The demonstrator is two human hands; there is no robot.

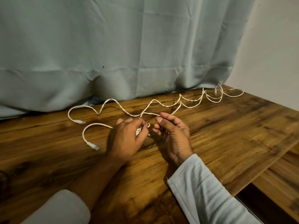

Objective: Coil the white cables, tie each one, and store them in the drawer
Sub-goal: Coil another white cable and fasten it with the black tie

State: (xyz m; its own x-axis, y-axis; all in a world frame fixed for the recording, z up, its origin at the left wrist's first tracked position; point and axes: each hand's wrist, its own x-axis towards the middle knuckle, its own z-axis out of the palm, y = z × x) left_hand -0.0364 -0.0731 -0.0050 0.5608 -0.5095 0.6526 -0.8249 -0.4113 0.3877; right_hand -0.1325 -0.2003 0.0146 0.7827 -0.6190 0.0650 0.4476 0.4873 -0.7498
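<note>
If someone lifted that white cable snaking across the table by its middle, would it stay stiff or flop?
Probably floppy: the white cable lies in loose waves on the table. Its sharp bends suggest it would keep some kinks. It looks thin, so likely light, with the plug dangling.

Left hand (127,138) grips cable coil (139,131); right hand (174,135) pinches black wire (150,146).

Dim warm light, soft shadows, wide-angle bending at edges
</note>
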